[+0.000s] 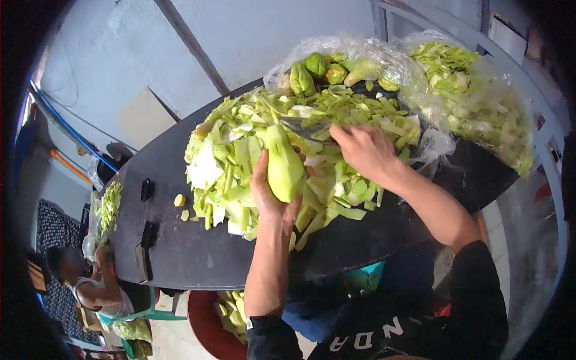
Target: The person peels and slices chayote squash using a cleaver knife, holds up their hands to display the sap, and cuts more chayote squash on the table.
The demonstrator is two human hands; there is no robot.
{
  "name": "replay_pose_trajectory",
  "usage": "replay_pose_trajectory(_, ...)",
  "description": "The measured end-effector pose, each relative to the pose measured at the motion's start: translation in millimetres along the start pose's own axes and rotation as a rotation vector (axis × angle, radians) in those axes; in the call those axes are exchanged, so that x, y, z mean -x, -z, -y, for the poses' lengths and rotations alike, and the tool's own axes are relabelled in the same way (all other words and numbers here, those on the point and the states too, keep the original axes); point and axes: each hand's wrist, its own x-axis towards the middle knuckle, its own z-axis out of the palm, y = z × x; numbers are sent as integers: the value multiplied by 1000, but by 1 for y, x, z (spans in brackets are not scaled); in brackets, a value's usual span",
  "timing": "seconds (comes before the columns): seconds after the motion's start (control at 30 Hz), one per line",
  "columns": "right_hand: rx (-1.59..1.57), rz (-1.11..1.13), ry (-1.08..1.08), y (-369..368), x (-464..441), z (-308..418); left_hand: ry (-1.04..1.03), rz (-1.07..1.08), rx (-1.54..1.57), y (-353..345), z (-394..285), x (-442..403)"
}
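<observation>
My left hand [277, 201] is wrapped round a peeled, pale green chayote [284, 165], which stands roughly upright above the table. In my right hand [366, 150] is a knife [306, 129]; its broad dark blade points left, near the chayote's top end. Fingers cover most of the knife's handle. Beneath both hands spreads a large heap of green peelings [234, 186]. Whole, unpeeled chayotes [302, 80] lie behind the heap in an opened clear plastic bag [384, 63].
The heap rests on a dark table [204, 252]. At right, another clear bag [486, 114] bulges with peelings. A dark phone-like object [144, 252] lies near the left edge. Below stands a red tub [204, 324] holding pale green pieces. Another person [99, 291] sits at the lower left.
</observation>
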Motion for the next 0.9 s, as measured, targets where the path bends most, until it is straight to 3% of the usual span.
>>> replay_pose_trajectory(0.1,-189,-81,100,26,9,17,17,39,1,13,3,-2)
replay_pose_trajectory(0.17,-321,-176,363,36,11,28,69,-164,68,1,2,0)
replay_pose_trajectory(0.23,-337,-164,421,31,9,28,76,-76,91,16,-1,-4)
replay_pose_trajectory(0.3,-179,-54,150,13,0,17,14,10,-37,15,1,-2)
replay_pose_trajectory(0.33,-21,118,-77,9,-7,10,41,93,-23,13,3,-2)
replay_pose_trajectory(0.43,-96,53,-86,5,-4,-7,32,55,13,2,4,2)
replay_pose_trajectory(0.5,-126,-26,-43,2,8,-2,18,-45,112,11,3,-5)
replay_pose_trajectory(0.6,-253,-165,315,19,9,19,-29,-225,126,20,2,-6)
replay_pose_trajectory(0.67,-208,-329,461,26,9,33,39,44,223,35,2,-7)
replay_pose_trajectory(0.73,-173,-375,516,28,9,41,29,158,202,39,5,-10)
replay_pose_trajectory(0.77,-151,-397,537,30,9,45,-20,163,68,36,5,-8)
replay_pose_trajectory(0.9,-95,-439,571,31,8,51,-49,92,72,31,6,-7)
